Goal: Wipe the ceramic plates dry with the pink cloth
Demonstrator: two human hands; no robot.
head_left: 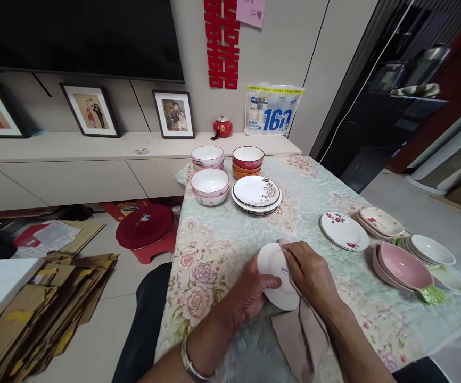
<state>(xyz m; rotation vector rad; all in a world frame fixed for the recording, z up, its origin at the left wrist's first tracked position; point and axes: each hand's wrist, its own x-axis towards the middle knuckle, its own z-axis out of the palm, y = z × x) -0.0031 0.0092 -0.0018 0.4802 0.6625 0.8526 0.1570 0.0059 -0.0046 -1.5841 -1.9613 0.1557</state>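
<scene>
A small white plate point(280, 292) is held up over the near part of the table, its underside with a blue mark facing me. My left hand point(252, 287) grips its left edge, thumb lying across the underside. My right hand point(310, 268) is closed on a greyish-pink cloth point(304, 340) and presses it against the plate's upper right rim. The rest of the cloth hangs down below the plate. Beyond my hands stands a stack of plates point(256, 191), the top one with a brown flower pattern. White plates with red flowers point(344, 232) lie to the right.
White bowls point(210, 186) and red and orange bowls point(248, 158) stand at the table's far end. Pink bowls point(405, 266), white bowls point(432, 250) and squarish dishes point(380, 222) sit at the right. A red stool point(146, 226) and flattened cardboard point(50, 303) are on the left.
</scene>
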